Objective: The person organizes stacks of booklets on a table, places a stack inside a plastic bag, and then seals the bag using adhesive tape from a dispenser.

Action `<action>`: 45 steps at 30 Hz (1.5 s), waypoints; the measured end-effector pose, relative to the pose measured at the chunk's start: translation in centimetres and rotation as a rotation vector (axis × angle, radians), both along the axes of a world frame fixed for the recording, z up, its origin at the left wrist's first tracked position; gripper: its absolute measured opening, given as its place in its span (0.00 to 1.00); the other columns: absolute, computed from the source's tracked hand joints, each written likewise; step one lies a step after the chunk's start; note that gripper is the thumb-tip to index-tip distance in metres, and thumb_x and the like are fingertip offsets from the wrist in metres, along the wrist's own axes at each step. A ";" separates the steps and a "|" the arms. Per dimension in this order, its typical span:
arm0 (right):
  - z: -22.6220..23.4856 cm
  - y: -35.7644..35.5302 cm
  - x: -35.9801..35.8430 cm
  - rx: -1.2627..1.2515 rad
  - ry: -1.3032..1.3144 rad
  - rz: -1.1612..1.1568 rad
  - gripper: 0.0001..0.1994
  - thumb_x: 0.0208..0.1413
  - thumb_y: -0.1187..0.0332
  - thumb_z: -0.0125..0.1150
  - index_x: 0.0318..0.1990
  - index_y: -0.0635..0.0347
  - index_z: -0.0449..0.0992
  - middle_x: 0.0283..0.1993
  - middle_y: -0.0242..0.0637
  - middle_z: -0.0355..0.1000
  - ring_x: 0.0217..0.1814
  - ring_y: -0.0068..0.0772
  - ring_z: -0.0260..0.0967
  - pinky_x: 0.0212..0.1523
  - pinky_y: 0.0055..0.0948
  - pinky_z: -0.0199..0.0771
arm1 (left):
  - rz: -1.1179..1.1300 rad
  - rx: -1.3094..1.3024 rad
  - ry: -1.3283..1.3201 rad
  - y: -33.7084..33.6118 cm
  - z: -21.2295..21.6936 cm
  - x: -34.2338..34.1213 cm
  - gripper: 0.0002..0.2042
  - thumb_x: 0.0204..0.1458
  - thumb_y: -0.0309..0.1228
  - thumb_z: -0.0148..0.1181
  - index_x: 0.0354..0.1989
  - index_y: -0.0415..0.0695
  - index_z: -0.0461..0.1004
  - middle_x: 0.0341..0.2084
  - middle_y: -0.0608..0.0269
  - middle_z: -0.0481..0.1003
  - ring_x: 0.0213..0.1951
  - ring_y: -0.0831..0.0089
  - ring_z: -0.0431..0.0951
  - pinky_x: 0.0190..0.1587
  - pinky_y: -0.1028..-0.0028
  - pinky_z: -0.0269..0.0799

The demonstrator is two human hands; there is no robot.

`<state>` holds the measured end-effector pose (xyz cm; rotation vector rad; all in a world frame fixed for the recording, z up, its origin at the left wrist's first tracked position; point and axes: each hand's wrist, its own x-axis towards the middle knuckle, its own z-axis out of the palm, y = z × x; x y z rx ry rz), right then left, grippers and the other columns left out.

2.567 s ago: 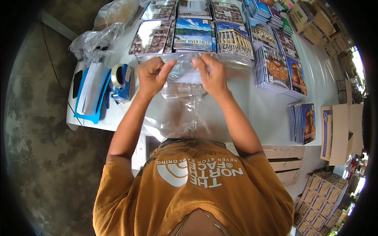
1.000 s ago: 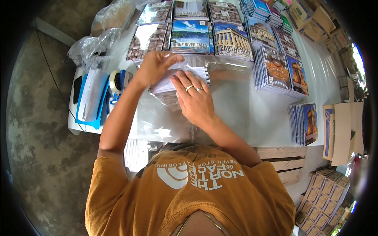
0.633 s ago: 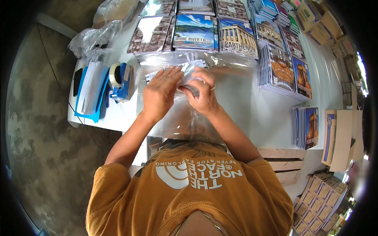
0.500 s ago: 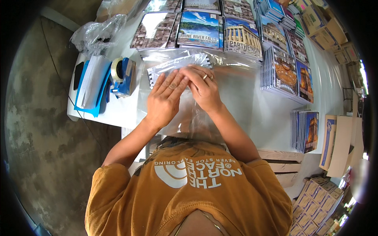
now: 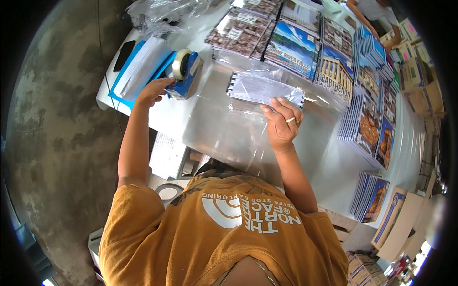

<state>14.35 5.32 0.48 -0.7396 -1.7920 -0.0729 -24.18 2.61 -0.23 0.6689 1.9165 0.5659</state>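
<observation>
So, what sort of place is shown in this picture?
Probably a small packing workshop: stacks of spiral notebooks, a tape dispenser on the table, and cardboard boxes nearby.

Clear plastic film (image 5: 224,128), thin and glossy, lies in wrinkles over smooth white tabletop (image 5: 164,117). Paper bundle (image 5: 257,86), white and matt beneath shiny clear plastic. Notebook covers (image 5: 292,50) slick and reflective — coil bindings (image 5: 347,127) metallic-looking. Blue dispenser (image 5: 179,90) smooth, plastic-looking; tape roll (image 5: 180,64) glossy. Ring (image 5: 290,119) of polished metal. Orange-brown shirt (image 5: 167,243) of soft matt cloth. Cardboard box (image 5: 405,221) dull brown — floor (image 5: 57,143) mottled, concrete-like. Bunched plastic (image 5: 167,16) crinkled, translucent.
</observation>
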 end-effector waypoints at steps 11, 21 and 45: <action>-0.2 0.3 0.0 0.023 -0.032 -0.020 0.10 0.35 0.73 0.71 0.24 0.46 0.76 0.39 0.21 0.74 0.45 0.24 0.69 0.45 0.23 0.58 | 0.020 -0.007 -0.040 1.0 0.0 0.7 0.15 0.46 0.46 0.60 0.35 0.49 0.76 0.23 0.71 0.64 0.26 0.79 0.57 0.29 0.78 0.53; -0.2 0.3 -0.2 0.020 -0.016 -0.002 0.09 0.36 0.72 0.70 0.24 0.47 0.75 0.39 0.22 0.74 0.45 0.24 0.69 0.46 0.23 0.57 | 0.098 0.420 0.534 -6.7 -5.0 0.6 0.09 0.48 0.33 0.60 0.27 0.38 0.76 0.21 0.65 0.76 0.24 0.75 0.74 0.28 0.75 0.69; 6.5 -5.2 3.9 -0.390 -0.647 0.064 0.13 0.49 0.70 0.52 0.44 0.52 0.70 0.58 0.32 0.61 0.62 0.37 0.54 0.60 0.45 0.47 | 0.366 0.286 -1.004 -4.2 -7.9 19.7 0.30 0.48 0.54 0.55 0.45 0.35 0.69 0.36 0.52 0.76 0.32 0.63 0.78 0.35 0.68 0.74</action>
